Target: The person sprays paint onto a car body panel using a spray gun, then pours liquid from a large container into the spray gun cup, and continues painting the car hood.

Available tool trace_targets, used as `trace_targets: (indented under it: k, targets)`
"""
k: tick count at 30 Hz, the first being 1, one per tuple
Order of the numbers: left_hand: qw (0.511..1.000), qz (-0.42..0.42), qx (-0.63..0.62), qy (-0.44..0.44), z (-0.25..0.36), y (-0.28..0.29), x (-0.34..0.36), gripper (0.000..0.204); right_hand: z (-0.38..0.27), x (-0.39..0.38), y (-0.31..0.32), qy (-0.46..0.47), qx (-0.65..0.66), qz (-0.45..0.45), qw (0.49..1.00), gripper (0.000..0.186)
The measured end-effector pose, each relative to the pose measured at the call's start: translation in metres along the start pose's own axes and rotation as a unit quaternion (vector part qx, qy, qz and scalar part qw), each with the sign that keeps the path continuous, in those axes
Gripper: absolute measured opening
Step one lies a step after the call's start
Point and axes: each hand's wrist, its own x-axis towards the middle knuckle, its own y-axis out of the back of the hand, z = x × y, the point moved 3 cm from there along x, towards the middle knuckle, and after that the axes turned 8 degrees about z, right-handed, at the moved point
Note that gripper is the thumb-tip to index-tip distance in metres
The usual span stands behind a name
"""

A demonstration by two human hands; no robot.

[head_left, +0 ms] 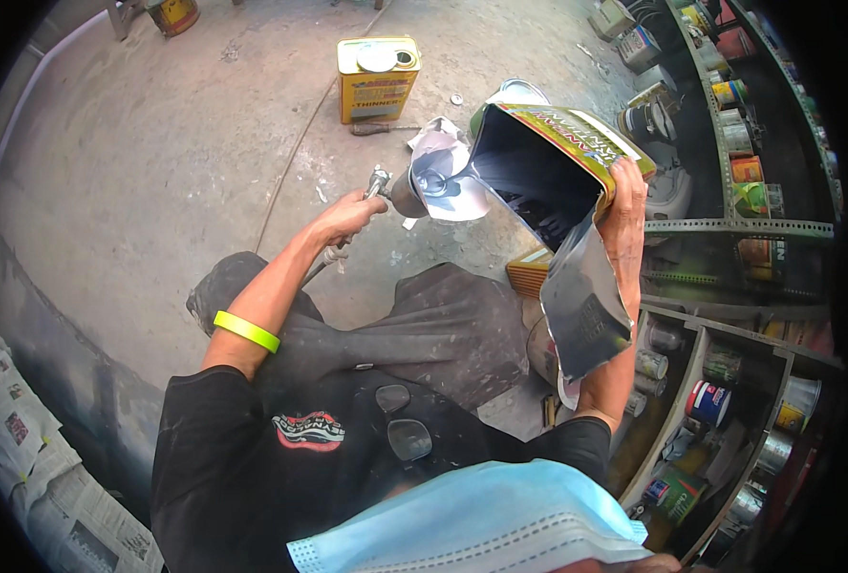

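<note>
My left hand (pixel 349 218) is closed around the handle of a spray gun (pixel 378 181), its hose running down below my fist. The gun's dark cup (pixel 406 197) is tipped toward the right. A white paper funnel (pixel 454 199) with wet grey paint inside sits over the cup's mouth. My right hand (pixel 622 215) grips the side of a large yellow-green rectangular tin (pixel 577 134), tilted with one open corner at the funnel's edge. The tin's cut lid (pixel 591 315) hangs down by my right forearm. Dark grey coats its inside.
A yellow rectangular can (pixel 378 95) stands on the concrete floor ahead, a screwdriver-like tool (pixel 371 129) beside it. Behind my tilted tin is a round can (pixel 519 93). Metal shelves (pixel 701 227) crowded with paint cans line the right. Newspaper sheets (pixel 80 506) lie at lower left.
</note>
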Motion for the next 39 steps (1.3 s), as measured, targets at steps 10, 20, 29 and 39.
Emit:
trace_targets:
  k: [10, 20, 29, 39]
  targets:
    - [1.000, -0.001, -0.011, -0.010, 0.000, -0.003, 0.001, 0.023, -0.001, 0.001, 0.003, -0.003, -0.020, 0.001, 1.000, 0.079]
    - [1.000, -0.003, 0.009, -0.012, 0.001, 0.000, -0.001, 0.041, 0.004, -0.001, 0.003, 0.000, -0.019, -0.013, 1.000, 0.083]
    - [1.000, -0.001, 0.002, -0.015, -0.003, 0.000, 0.003, 0.042, 0.002, 0.002, 0.006, 0.001, -0.026, -0.007, 1.000, 0.086]
    - [1.000, 0.023, -0.003, 0.001, 0.019, 0.003, -0.022, 0.027, 0.003, 0.000, 0.003, -0.018, -0.026, 0.003, 0.999, 0.069]
